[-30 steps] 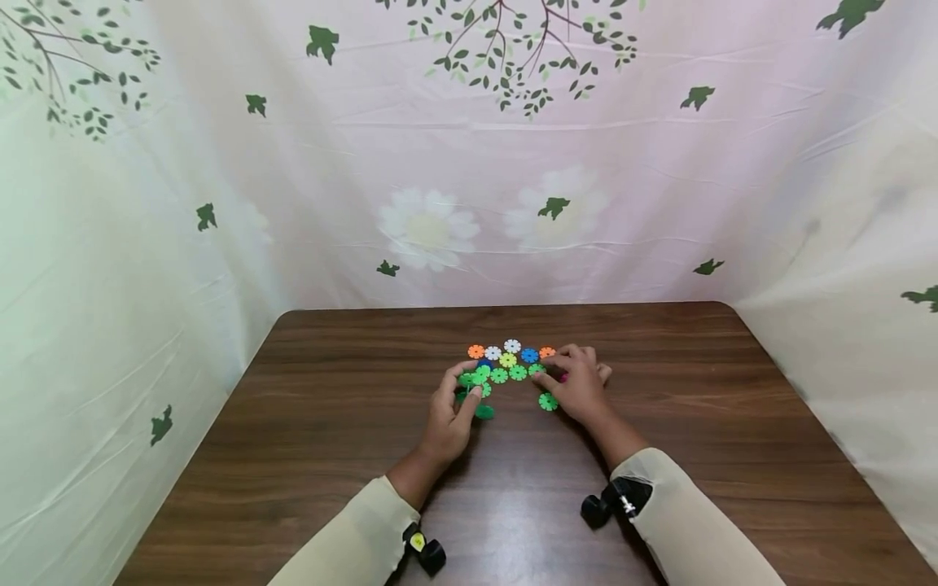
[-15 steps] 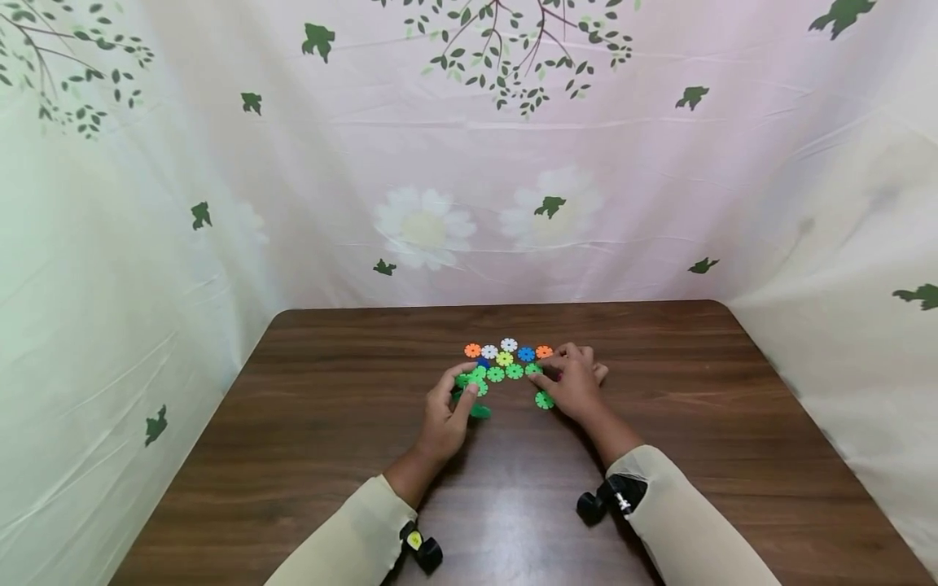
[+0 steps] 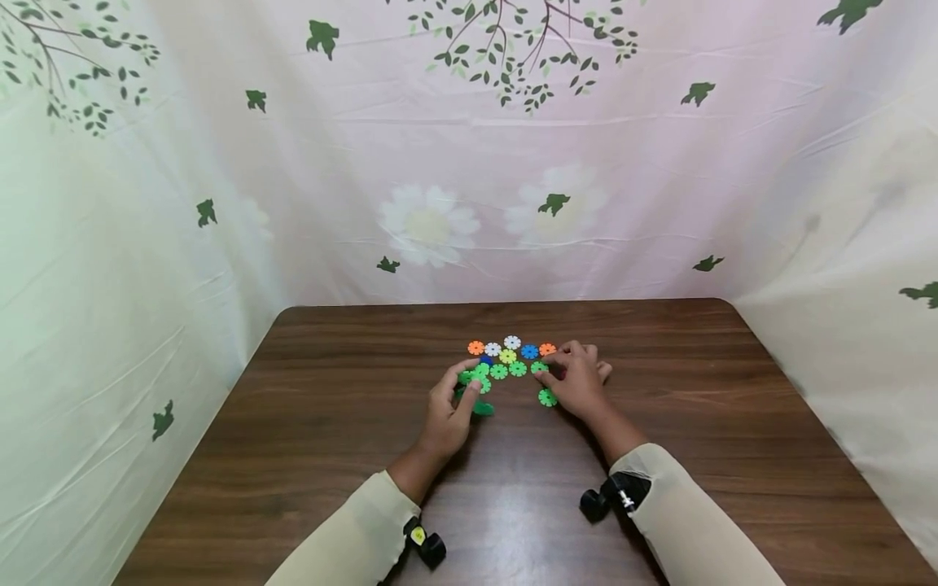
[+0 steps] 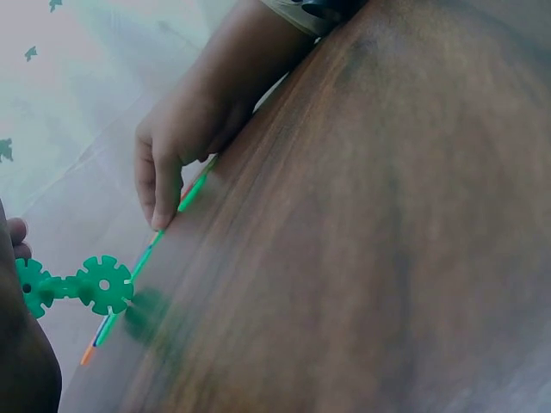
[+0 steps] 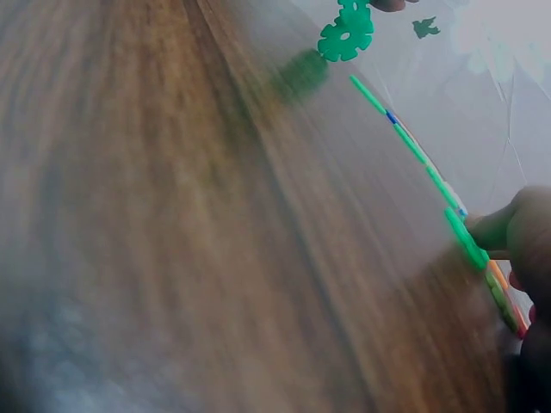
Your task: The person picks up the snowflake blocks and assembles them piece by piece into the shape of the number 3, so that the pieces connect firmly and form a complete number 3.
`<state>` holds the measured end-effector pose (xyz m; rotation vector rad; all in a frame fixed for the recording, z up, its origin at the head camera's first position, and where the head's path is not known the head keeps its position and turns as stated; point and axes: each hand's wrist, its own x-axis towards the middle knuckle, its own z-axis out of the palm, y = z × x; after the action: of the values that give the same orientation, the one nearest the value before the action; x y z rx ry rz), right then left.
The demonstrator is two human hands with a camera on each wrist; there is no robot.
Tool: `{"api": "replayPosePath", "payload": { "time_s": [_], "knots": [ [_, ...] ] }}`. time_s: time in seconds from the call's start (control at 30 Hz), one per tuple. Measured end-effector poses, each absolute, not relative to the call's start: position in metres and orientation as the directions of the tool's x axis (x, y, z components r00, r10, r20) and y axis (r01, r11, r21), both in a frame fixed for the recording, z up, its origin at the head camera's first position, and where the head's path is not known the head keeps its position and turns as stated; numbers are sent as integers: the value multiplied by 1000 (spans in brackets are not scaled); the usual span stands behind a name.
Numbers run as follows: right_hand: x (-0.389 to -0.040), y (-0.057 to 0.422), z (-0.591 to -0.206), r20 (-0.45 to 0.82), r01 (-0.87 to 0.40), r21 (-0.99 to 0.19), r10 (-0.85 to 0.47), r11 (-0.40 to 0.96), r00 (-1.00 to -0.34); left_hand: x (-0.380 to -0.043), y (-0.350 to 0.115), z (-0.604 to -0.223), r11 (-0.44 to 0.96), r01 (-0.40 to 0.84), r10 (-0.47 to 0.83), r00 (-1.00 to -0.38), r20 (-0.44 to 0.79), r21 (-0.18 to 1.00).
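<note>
My left hand (image 3: 449,409) holds a short chain of green notched discs (image 4: 108,284) at the left of a flat row. The chain's lower green disc hangs close over the table in both wrist views. My right hand (image 3: 580,384) pinches at a green interlocking disc (image 3: 538,368) on the row's right end. Between the hands lie green discs (image 3: 518,369), and behind them a yellow disc (image 3: 508,356), white discs (image 3: 512,343), a blue disc (image 3: 529,352) and orange discs (image 3: 476,347). One more green disc (image 3: 547,397) sits below the right fingers. A red piece is partly hidden by that hand.
The brown wooden table (image 3: 352,423) has rounded far corners. A pale cloth (image 3: 469,155) printed with leaves and flowers hangs behind it and on both sides. Each sleeve carries a black wrist camera (image 3: 432,551).
Both hands keep nearly the same places on the discs. The head view shifts slightly, and the discs stay in the same layout.
</note>
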<state>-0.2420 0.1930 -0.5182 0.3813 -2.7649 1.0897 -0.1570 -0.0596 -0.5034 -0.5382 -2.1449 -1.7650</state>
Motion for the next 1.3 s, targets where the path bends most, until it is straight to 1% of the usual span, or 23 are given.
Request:
{"api": "replayPosePath", "payload": {
  "time_s": [0.2,0.5,0.83,1.0,1.13,1.3],
  "knots": [
    [-242,194,-515,201,-275,-670,-188,690,-961,-156,-59,-502,148,476,90,-879,468,867],
    [-239,194,-517,220,-256,-742,-136,620,-966,-156,-58,-503,136,502,89,-865,494,854],
    [-234,191,-517,275,-300,-762,-132,575,-952,-156,-59,-505,159,495,79,-869,489,854],
    [-232,188,-517,338,-352,-761,-130,544,-932,-154,-60,-505,146,486,80,-874,479,862],
    [-226,186,-516,391,-387,-751,-112,535,-913,-152,-61,-505,154,493,87,-870,485,856],
    [-218,183,-512,423,-394,-756,-70,522,-903,-147,-63,-504,146,489,94,-872,480,860]
  ]
}}
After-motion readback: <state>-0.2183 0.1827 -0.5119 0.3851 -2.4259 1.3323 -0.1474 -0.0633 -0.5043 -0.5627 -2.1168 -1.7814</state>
